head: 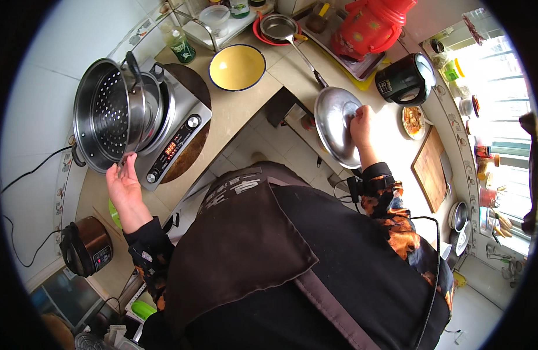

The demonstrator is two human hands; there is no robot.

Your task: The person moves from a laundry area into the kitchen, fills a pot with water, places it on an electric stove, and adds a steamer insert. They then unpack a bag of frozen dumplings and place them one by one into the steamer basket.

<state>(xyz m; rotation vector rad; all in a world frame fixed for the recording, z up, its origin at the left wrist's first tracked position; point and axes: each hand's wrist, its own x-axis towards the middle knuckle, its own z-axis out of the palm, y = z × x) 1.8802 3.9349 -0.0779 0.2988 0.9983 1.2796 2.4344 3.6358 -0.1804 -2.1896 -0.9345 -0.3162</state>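
Observation:
A stainless steel steamer pot (105, 116) with a perforated bottom stands tilted over an induction cooker (181, 146) at the left. At its near rim my left hand (126, 188) has its fingers spread, palm turned up; whether the fingertips touch the rim cannot be told. My right hand (363, 131) grips the domed metal lid (336, 118), apparently by its knob, which the fingers hide. The lid hangs at the counter's inner edge on the right. A yellow enamel basin (237, 68) with a blue rim sits between the cooker and the lid.
A ladle (280, 28) rests on a red bowl at the back. Behind stand a red thermos (369, 28) and a black electric kettle (404, 81). A plate of food (413, 122) and a wooden cutting board (430, 168) lie right. A rice cooker (87, 247) is lower left.

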